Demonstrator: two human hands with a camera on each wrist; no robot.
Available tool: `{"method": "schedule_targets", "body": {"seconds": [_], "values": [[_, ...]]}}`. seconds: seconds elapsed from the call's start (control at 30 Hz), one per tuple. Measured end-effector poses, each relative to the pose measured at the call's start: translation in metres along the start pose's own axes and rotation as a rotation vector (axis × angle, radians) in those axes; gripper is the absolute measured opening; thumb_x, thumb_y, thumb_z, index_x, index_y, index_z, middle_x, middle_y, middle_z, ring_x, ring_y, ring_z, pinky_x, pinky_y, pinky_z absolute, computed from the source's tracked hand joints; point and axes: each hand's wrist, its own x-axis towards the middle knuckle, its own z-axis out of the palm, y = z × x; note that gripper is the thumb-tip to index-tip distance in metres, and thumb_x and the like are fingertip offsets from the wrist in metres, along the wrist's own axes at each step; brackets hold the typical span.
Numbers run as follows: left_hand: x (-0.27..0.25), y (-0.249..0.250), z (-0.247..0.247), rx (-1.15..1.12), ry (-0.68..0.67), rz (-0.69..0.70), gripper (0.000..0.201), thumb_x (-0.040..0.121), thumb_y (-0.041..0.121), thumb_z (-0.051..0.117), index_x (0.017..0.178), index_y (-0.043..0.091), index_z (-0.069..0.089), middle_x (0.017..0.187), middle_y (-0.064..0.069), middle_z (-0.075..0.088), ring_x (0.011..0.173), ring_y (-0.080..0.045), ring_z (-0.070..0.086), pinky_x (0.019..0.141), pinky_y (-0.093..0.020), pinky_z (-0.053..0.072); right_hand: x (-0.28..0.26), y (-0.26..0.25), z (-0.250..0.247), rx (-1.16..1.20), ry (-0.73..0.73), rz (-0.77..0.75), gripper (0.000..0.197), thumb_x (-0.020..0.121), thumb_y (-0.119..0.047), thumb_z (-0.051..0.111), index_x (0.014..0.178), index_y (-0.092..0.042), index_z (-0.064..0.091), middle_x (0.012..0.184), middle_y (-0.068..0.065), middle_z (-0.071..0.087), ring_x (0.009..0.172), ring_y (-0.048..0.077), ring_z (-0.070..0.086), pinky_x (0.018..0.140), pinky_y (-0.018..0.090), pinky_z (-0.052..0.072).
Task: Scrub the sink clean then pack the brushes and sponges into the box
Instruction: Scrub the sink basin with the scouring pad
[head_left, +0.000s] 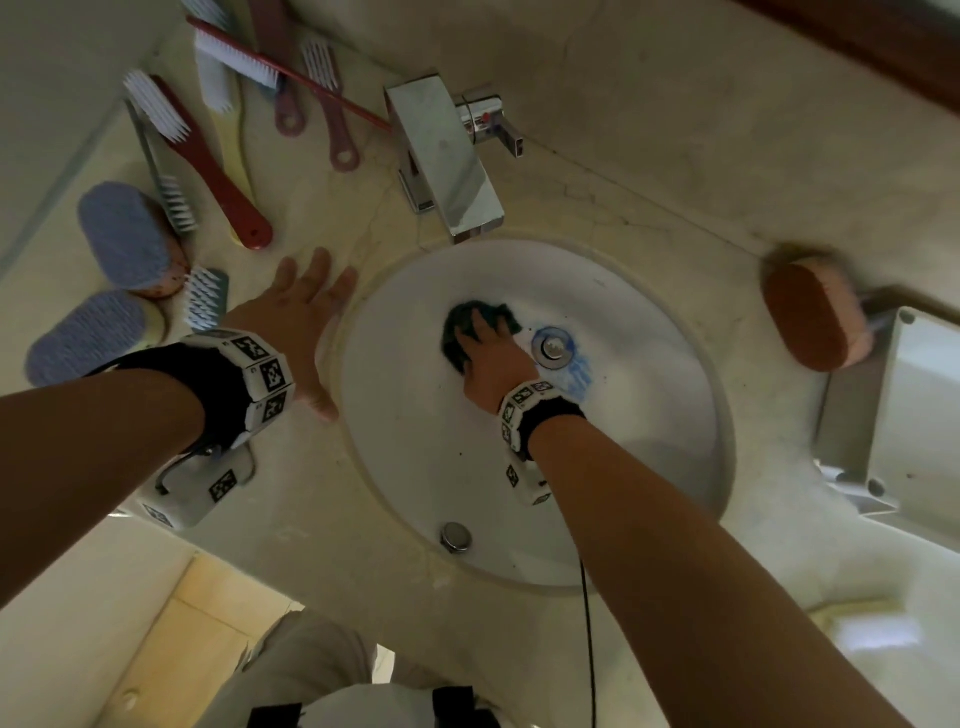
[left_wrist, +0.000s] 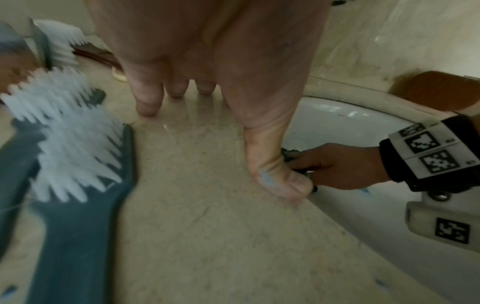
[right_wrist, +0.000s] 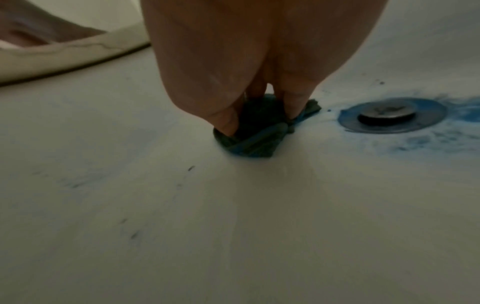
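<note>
Right hand, fingers curled, presses a dark scouring pad against the sink bowl, the blue-stained drain just beside the fingertips. Left hand lies flat, fingers spread, on the countertop. Only the head view shows the brushes beyond those fingers; the right wrist view alone shows the pad folded under the fingers.

No readable text, brand or number is being shown.

Only black-and-white square code markers are being displayed, on the white wrist bands worn by the person and on the white camera housing under the right wrist; these are patterns, not letters. Tiny print beside the markers on the right band is being blurred past reading.
</note>
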Motion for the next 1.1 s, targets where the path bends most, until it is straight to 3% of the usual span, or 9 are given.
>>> {"method": "schedule_targets", "body": {"seconds": [0.1,0.23,0.4,0.53,0.67,0.83,0.93,1.03,1.1], "values": [[0.001,-0.001,0.0,-0.008,-0.002,0.002,0.16,0.041,0.057,0.091,0.147,0.035,-0.027,0.156,0.003,-0.031,0.148,-0.03,-0.012,0.114,-0.053,0.025,-0.002,0.007,0.004,-0.046,-0.014,-0.024,0.066,0.097,-0.016,0.047,0.155,-0.023,0.016,0.163,0.004,-0.007,0.147,0.042,-0.004,0.109,0.054,0.032],[0.002,-0.002,-0.001,-0.01,-0.02,0.002,0.16,0.043,0.054,0.092,0.147,0.034,-0.027,0.156,0.003,-0.032,0.148,-0.03,-0.013,0.115,-0.053,0.021,0.0,0.042,-0.013,-0.055,0.013,0.148,0.064,0.099,-0.015,0.044,0.155,-0.024,0.015,0.163,0.005,-0.008,0.147,0.041,-0.003,0.117,0.055,0.018],[0.004,-0.003,-0.001,-0.002,-0.035,0.017,0.159,0.044,0.056,0.091,0.147,0.033,-0.028,0.156,0.001,-0.032,0.147,-0.032,-0.014,0.116,-0.053,0.016,-0.006,0.027,-0.019,-0.01,-0.015,0.226,0.059,0.1,-0.022,0.041,0.154,-0.024,0.019,0.163,0.005,-0.005,0.147,0.041,-0.004,0.118,0.054,0.016],[0.006,-0.004,-0.001,0.003,-0.047,0.028,0.162,0.041,0.06,0.09,0.146,0.033,-0.03,0.155,0.001,-0.034,0.147,-0.033,-0.015,0.116,-0.054,0.016,-0.026,0.009,-0.016,0.003,-0.055,0.206,0.058,0.102,-0.023,0.039,0.155,-0.018,0.017,0.163,0.012,-0.003,0.148,0.038,-0.003,0.119,0.044,0.001],[0.006,-0.004,-0.001,0.024,-0.035,0.038,0.158,0.045,0.061,0.088,0.147,0.03,-0.028,0.156,-0.001,-0.032,0.147,-0.035,-0.013,0.115,-0.056,0.019,-0.057,0.013,-0.001,-0.019,-0.138,0.184,0.063,0.101,-0.019,0.042,0.156,-0.017,0.013,0.162,0.013,-0.003,0.148,0.035,-0.001,0.118,0.041,0.0],[0.013,-0.004,-0.015,0.065,0.003,0.105,0.137,0.063,0.055,0.083,0.153,0.022,-0.014,0.159,-0.009,-0.021,0.147,-0.036,-0.008,0.118,-0.054,0.018,-0.078,0.017,0.012,0.023,-0.262,0.264,0.065,0.098,-0.022,0.046,0.156,-0.023,0.016,0.163,0.009,-0.005,0.146,0.046,0.001,0.119,0.048,0.008],[0.02,-0.006,-0.029,0.095,0.008,0.158,0.123,0.075,0.048,0.077,0.154,0.019,-0.012,0.159,-0.011,-0.023,0.146,-0.039,-0.011,0.12,-0.048,0.008,-0.087,0.017,0.015,0.032,-0.29,0.336,0.069,0.097,-0.023,0.049,0.156,-0.023,0.012,0.162,0.011,-0.008,0.146,0.044,0.003,0.12,0.048,0.014],[0.024,-0.009,-0.035,0.149,-0.04,0.16,0.127,0.074,0.051,0.077,0.152,0.018,-0.018,0.158,-0.011,-0.025,0.146,-0.042,-0.011,0.119,-0.047,0.007,-0.088,0.022,0.017,0.055,-0.299,0.428,0.076,0.094,-0.022,0.053,0.156,-0.021,0.009,0.162,0.012,-0.008,0.147,0.04,0.006,0.12,0.047,0.018],[0.025,-0.012,-0.034,0.182,-0.06,0.178,0.135,0.069,0.05,0.081,0.151,0.02,-0.022,0.157,-0.01,-0.027,0.146,-0.041,-0.011,0.118,-0.047,0.008,-0.087,0.027,0.016,0.067,-0.284,0.509,0.077,0.092,-0.026,0.053,0.155,-0.017,0.011,0.161,0.014,0.0,0.146,0.04,0.012,0.119,0.046,0.02]]}}
